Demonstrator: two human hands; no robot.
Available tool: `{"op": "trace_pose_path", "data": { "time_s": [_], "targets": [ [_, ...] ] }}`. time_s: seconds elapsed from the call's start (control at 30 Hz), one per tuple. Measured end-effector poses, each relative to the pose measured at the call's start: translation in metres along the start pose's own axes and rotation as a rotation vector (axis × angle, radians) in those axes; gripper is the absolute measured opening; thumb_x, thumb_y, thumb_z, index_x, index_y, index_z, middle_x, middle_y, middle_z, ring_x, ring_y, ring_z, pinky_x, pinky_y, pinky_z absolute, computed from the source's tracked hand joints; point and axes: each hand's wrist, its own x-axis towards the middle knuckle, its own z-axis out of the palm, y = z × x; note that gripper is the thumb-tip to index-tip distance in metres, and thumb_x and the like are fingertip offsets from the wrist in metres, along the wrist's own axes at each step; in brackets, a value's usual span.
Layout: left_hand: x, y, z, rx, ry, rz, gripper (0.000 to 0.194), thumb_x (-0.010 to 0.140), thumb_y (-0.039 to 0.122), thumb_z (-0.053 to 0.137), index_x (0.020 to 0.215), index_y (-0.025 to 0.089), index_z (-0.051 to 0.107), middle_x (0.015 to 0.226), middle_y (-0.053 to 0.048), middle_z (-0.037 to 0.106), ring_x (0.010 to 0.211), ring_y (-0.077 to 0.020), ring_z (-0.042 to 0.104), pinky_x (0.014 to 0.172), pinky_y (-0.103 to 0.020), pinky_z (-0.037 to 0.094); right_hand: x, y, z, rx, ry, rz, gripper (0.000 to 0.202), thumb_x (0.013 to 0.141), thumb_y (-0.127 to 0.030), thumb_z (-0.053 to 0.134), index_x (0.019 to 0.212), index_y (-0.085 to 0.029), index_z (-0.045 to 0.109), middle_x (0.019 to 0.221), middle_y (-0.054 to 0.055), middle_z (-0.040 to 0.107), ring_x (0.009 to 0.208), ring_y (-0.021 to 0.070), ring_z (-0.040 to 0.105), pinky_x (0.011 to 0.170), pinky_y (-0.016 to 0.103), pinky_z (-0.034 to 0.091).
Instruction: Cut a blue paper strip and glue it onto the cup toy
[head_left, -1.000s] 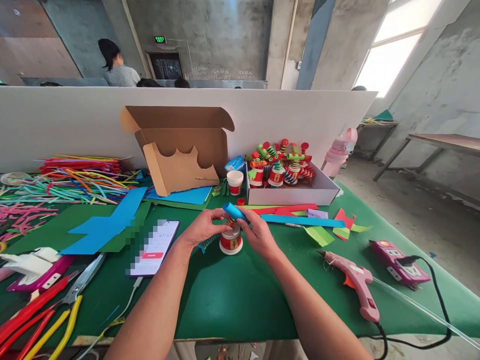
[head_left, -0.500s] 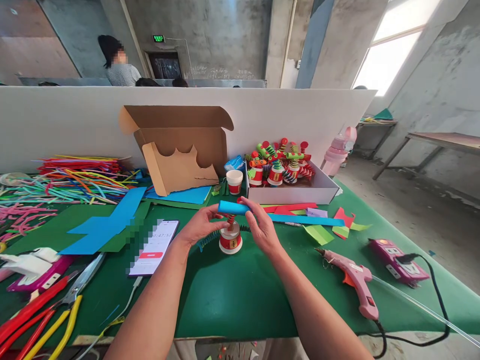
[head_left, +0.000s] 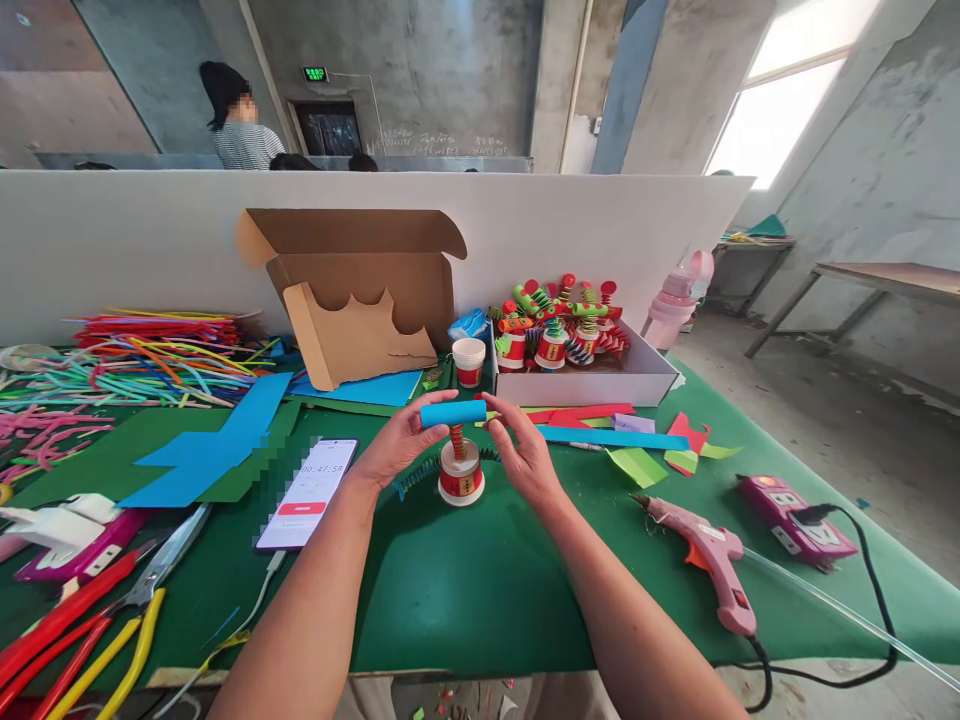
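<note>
A blue paper tube [head_left: 454,413] lies level above a red-and-white paper cup [head_left: 461,480], which stands upside down on the green table. My left hand [head_left: 397,440] pinches the tube's left end between thumb and fingers. At its right end the fingertips of my right hand [head_left: 521,445] close around the edge. Between tube and cup rises a red folded-paper spring [head_left: 457,441]. A dark teal paper spring [head_left: 418,478] sticks out from the cup's left side, and another shows partly on the right, behind my right hand.
Finished spring figures [head_left: 559,340] fill a white box [head_left: 592,388] at the back. A pink glue gun [head_left: 709,555] and power strip [head_left: 795,525] lie right. Left are a phone [head_left: 311,495], scissors [head_left: 154,575] and coloured pipe cleaners [head_left: 165,350]. Behind stands an open cardboard box [head_left: 360,290].
The blue tube has shifted a little left and now sits more level over the red spring. My right hand has slid off its top to its right end.
</note>
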Motion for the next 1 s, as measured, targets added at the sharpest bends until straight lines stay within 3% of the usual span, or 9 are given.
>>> {"op": "trace_pose_path", "data": {
  "time_s": [0.2,0.4,0.83,1.0],
  "targets": [
    [-0.001,0.0,-0.006,-0.019,-0.012,0.04,0.09,0.069,0.078,0.061,0.137,0.02,0.051,0.133,-0.012,0.056,0.114,-0.0299,0.055,0.093,-0.036,0.045,-0.001,0.0,0.001,0.045,0.05,0.047,0.041,0.1,-0.044,0.038,0.132,-0.025,0.057,0.119,0.009,0.065,0.097,0.0207,0.064,0.09,0.038,0.051],
    [-0.004,0.003,-0.016,0.012,-0.06,0.004,0.1,0.061,0.071,0.074,0.144,0.025,0.041,0.116,-0.01,0.059,0.097,-0.0238,0.058,0.084,-0.033,0.045,0.0,0.002,0.002,0.071,0.104,0.067,0.042,0.099,-0.046,0.038,0.128,-0.025,0.059,0.115,0.009,0.068,0.093,0.0206,0.064,0.087,0.039,0.053],
    [-0.007,0.002,-0.025,-0.098,-0.021,0.021,0.065,0.065,0.039,0.084,0.124,0.028,0.06,0.112,-0.005,0.061,0.098,-0.0198,0.058,0.076,-0.027,0.049,0.001,0.0,0.003,0.131,0.148,0.101,0.036,0.098,-0.042,0.039,0.123,-0.024,0.059,0.114,0.009,0.067,0.088,0.0187,0.064,0.084,0.037,0.054],
    [-0.007,0.001,-0.028,-0.12,-0.021,0.024,0.058,0.064,0.032,0.085,0.118,0.027,0.063,0.114,-0.006,0.062,0.109,-0.0227,0.056,0.079,-0.026,0.049,0.001,-0.003,0.0,0.124,0.193,0.107,0.022,0.095,-0.039,0.048,0.105,-0.023,0.06,0.108,0.007,0.068,0.086,0.0182,0.064,0.081,0.034,0.053]
  ]
}}
